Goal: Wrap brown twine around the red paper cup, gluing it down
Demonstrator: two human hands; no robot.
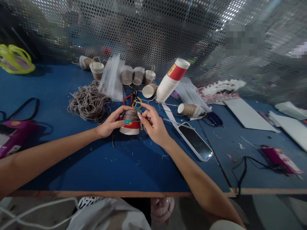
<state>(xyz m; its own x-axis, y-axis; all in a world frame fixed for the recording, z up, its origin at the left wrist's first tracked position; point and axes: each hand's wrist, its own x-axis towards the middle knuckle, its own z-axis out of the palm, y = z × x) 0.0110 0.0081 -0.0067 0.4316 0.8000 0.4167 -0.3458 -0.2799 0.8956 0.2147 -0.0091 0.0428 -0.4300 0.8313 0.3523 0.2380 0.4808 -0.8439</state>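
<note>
A red and white paper cup (130, 125) stands upside down on the blue table (115, 166), its upper part wound with brown twine. My left hand (110, 123) wraps round the cup's left side, thumb on its front. My right hand (153, 124) is against the cup's right side, fingers pinched at the twine, index finger stretched over the top.
A loose heap of twine (88, 101) lies behind left. A stack of paper cups (170, 81) leans at the back, with several twine-wrapped cups (132, 75) and scissors (131, 99). A phone (194, 141) lies to the right. Glue guns (14, 135) (279, 158) sit at both sides.
</note>
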